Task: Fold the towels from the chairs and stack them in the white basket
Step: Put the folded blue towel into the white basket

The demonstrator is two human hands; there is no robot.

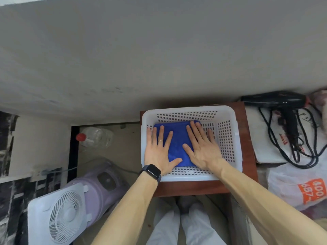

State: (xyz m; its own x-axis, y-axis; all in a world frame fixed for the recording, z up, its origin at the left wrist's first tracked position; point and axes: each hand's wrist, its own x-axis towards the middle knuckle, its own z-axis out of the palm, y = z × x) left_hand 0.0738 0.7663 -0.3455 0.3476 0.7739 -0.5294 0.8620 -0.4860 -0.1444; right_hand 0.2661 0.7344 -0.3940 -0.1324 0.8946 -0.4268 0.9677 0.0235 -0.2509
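Where both palms covered it, much of the blue towel (177, 138) was hidden; only the strip between them and its far edge by the fingertips showed, and the fold layers could not be counted. The left hand (156, 151) and right hand (201, 147) lay flat, fingers straight and spread, pressing the towel onto the floor of the white basket (187, 177). Count: one towel seen, one basket, two hands. Right of the right hand lay one black hair dryer (276, 100), cord tangled; left of the left hand, one white fan (60, 216).
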